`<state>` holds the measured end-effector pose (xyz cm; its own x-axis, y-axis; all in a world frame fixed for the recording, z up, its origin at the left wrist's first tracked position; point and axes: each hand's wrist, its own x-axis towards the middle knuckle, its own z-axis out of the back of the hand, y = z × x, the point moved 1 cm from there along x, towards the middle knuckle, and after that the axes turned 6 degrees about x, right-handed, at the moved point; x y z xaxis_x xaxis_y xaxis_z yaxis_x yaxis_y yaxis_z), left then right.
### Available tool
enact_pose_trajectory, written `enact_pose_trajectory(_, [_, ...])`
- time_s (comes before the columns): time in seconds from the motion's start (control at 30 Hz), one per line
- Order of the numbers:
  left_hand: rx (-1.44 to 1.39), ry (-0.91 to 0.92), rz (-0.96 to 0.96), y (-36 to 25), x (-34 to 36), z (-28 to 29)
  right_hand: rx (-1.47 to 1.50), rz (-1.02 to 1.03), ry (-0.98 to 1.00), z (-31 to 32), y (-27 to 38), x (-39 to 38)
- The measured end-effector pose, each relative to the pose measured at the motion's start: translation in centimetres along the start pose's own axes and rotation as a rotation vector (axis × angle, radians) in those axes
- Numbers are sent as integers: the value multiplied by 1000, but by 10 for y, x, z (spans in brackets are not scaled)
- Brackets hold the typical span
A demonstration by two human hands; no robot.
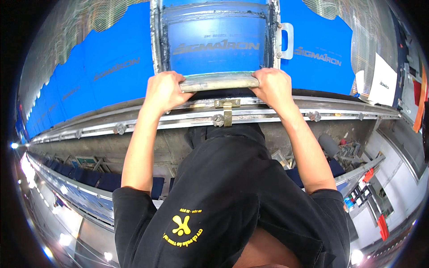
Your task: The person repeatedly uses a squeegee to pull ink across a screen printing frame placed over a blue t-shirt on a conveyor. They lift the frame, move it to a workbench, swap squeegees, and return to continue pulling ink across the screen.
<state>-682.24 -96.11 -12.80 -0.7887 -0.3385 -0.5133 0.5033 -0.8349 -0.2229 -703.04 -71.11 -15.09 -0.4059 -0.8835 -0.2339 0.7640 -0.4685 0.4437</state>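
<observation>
Both hands grip a long squeegee (220,83) with a worn pale handle and a greenish upper edge. My left hand (165,90) wraps round its left end, and my right hand (274,88) round its right end. The squeegee lies crosswise at the near end of a printing screen (216,49), whose blue-looking mesh has dark lettering and inky smears along its sides. Whether its blade touches the mesh is hidden. A translucent loop handle (287,41) is fixed to the screen frame's right side, beyond my right hand.
Blue printed panels (100,82) lie along the long table on both sides of the screen. Its near edge carries a metal rail (268,117) with knobs and a brass-coloured bracket (228,111). A white sheet (383,80) lies at the right.
</observation>
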Motion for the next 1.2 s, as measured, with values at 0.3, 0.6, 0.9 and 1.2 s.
enact_pose_trajectory(0.3, [63, -197, -76, -7, -32, -9, -24, 172, -326, -10, 19, -26])
enact_pose_trajectory(0.6, [197, -72, -115, 21, 59, 79, -109, 92, -205, 66, -1, 73])
enact_pose_trajectory(0.9, [184, -189, -143, 49, 156, 99, -143, -22, -105, 67, -33, 180])
enact_pose_trajectory(1.2, [132, -148, -96, 47, 150, 98, -119, -54, -90, 58, -30, 169])
